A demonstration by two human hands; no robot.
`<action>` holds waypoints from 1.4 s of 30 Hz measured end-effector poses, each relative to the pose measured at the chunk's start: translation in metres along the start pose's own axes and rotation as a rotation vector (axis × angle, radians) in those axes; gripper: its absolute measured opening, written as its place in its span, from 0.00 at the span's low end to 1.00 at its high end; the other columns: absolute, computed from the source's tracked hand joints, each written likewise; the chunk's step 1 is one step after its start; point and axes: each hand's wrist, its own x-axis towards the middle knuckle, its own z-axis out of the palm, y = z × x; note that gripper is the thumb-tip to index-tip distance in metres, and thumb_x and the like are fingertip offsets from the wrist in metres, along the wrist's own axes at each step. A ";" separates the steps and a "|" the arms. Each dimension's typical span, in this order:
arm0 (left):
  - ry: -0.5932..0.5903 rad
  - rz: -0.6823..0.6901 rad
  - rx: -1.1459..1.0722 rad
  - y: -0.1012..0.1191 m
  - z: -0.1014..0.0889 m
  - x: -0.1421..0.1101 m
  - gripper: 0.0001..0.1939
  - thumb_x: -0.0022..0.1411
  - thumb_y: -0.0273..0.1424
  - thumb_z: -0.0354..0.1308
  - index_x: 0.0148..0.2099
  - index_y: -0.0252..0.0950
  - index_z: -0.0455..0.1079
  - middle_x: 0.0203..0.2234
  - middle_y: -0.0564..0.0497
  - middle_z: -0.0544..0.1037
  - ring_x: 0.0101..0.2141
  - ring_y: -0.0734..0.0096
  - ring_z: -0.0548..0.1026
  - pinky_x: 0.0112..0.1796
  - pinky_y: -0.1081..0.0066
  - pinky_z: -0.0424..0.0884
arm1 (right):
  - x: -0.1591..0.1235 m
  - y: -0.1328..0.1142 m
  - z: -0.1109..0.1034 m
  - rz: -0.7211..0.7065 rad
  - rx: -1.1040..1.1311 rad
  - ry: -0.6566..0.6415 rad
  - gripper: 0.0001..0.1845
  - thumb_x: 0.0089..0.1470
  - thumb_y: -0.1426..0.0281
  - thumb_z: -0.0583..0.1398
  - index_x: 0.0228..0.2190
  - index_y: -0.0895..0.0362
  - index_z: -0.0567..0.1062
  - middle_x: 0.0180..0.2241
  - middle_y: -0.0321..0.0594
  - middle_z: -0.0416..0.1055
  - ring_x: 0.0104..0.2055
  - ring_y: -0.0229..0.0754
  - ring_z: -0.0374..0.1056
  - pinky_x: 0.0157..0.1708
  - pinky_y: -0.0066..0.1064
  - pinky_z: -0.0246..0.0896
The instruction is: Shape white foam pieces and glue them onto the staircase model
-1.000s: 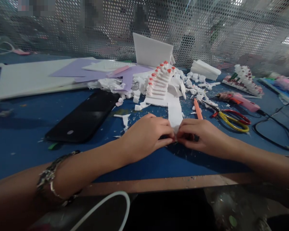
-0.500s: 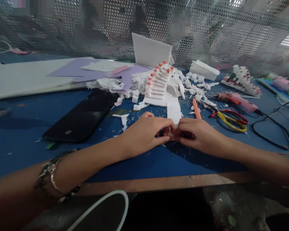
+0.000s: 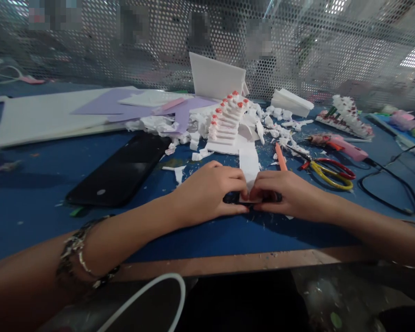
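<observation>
One white strip (image 3: 249, 166); left hand (image 3: 209, 193), right hand (image 3: 292, 193) flank its near end.

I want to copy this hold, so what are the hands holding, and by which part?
Left hand and right hand have their fingers at the near end of the white strip; whether they pinch it can't be told.

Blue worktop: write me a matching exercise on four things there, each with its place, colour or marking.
1. Phone
2. Scissors
3. White strip
4. Purple sheets

A. Near end by the fingers of the left hand and right hand
B. Red and yellow handles
C. Lying over a white board
D. Black, with a small pale mark

Pairs: 1-D, 2-B, 3-A, 4-C
</observation>
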 end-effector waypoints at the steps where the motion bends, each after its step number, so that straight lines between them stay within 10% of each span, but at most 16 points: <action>1: -0.004 -0.018 -0.028 0.000 0.000 0.001 0.08 0.54 0.37 0.57 0.34 0.39 0.69 0.35 0.56 0.73 0.35 0.72 0.70 0.37 0.70 0.53 | 0.000 0.000 0.000 0.002 -0.007 0.002 0.05 0.51 0.72 0.57 0.31 0.60 0.71 0.32 0.39 0.67 0.33 0.33 0.63 0.34 0.24 0.57; 17: 0.108 0.014 0.124 0.004 0.003 0.001 0.07 0.58 0.33 0.54 0.33 0.35 0.69 0.30 0.53 0.74 0.32 0.69 0.69 0.35 0.68 0.56 | -0.002 -0.011 0.013 0.028 -0.394 0.127 0.11 0.56 0.71 0.49 0.31 0.63 0.68 0.32 0.44 0.66 0.34 0.39 0.63 0.32 0.29 0.59; 36: 0.273 -0.305 -0.495 0.013 -0.003 0.001 0.09 0.56 0.36 0.54 0.35 0.36 0.71 0.25 0.55 0.76 0.27 0.74 0.73 0.31 0.77 0.67 | -0.009 -0.012 0.004 -0.014 -0.045 0.559 0.04 0.54 0.71 0.54 0.33 0.55 0.68 0.29 0.34 0.69 0.28 0.30 0.64 0.30 0.26 0.58; 42: 0.275 -0.296 -0.652 0.012 -0.003 0.002 0.09 0.55 0.36 0.56 0.34 0.35 0.71 0.28 0.53 0.77 0.31 0.74 0.74 0.33 0.78 0.68 | -0.007 -0.012 0.006 0.029 0.035 0.535 0.03 0.53 0.71 0.54 0.32 0.55 0.67 0.26 0.30 0.68 0.25 0.28 0.64 0.48 0.39 0.53</action>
